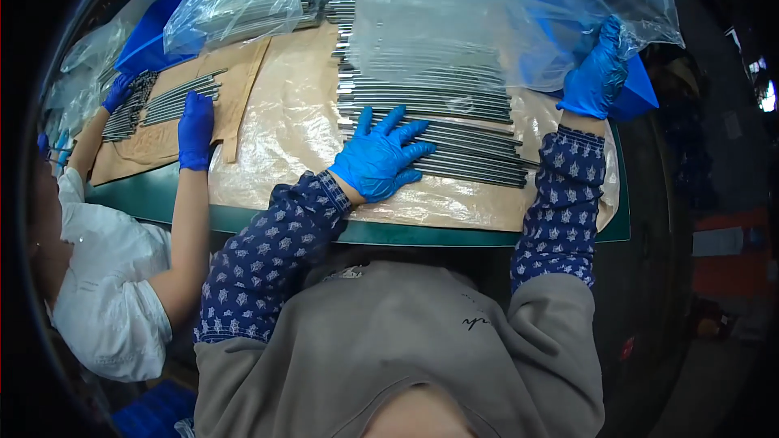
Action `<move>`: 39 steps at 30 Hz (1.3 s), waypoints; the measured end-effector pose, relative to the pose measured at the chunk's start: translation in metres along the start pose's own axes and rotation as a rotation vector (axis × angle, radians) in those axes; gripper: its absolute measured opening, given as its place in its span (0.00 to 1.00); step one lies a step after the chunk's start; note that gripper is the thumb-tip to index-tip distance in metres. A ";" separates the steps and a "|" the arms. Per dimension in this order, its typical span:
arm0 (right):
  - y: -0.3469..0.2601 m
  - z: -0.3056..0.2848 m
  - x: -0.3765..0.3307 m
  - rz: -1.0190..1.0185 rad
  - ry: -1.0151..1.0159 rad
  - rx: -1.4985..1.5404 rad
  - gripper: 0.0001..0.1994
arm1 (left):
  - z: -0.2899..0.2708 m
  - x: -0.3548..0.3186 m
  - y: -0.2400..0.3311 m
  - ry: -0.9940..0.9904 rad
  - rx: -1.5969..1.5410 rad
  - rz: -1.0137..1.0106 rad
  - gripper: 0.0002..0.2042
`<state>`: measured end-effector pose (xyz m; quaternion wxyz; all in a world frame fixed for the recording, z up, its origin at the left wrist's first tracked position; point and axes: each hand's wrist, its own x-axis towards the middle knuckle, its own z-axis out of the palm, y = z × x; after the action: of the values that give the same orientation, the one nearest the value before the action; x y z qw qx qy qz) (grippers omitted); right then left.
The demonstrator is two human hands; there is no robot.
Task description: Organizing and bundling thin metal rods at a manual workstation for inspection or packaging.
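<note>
My left hand (377, 158), in a blue glove, lies flat with fingers spread on the left part of a row of thin, dark metal rods (475, 150). The rods lie side by side, running left to right. Over the far rods spreads a clear plastic sheet (430, 20). At the right, my gloved right hand (596, 77) is raised, its fingers closed on the sheet's crumpled right edge. Some of the rods under the plastic show only dimly.
Brown paper (272, 138) covers much of the green table (438, 234). At the left, a co-worker's gloved hands (195, 130) are by smaller groups of rods (174, 101). Blue bins (637, 93) stand at the far right and far left, near a plastic-wrapped bundle (243, 0).
</note>
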<state>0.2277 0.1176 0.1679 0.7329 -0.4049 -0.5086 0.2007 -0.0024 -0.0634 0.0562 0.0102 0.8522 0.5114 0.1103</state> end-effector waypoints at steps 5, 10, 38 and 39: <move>-0.023 -0.001 0.010 -0.007 -0.014 0.149 0.13 | 0.006 0.021 -0.024 0.051 -0.022 -0.083 0.20; -0.071 -0.010 0.014 0.043 0.028 0.236 0.14 | 0.008 0.027 -0.030 0.275 -0.255 -0.135 0.20; -0.071 -0.023 -0.153 0.070 -0.628 0.182 0.24 | -0.052 0.012 -0.047 0.884 -1.465 -0.345 0.10; -0.085 -0.031 -0.157 -0.052 -0.597 0.139 0.28 | -0.048 0.011 -0.045 1.027 -1.244 -0.275 0.09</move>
<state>0.1827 -0.0557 0.1388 0.5816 -0.2640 -0.6968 0.3264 -0.0465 -0.0367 0.0992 0.2589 0.4635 0.3977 0.7483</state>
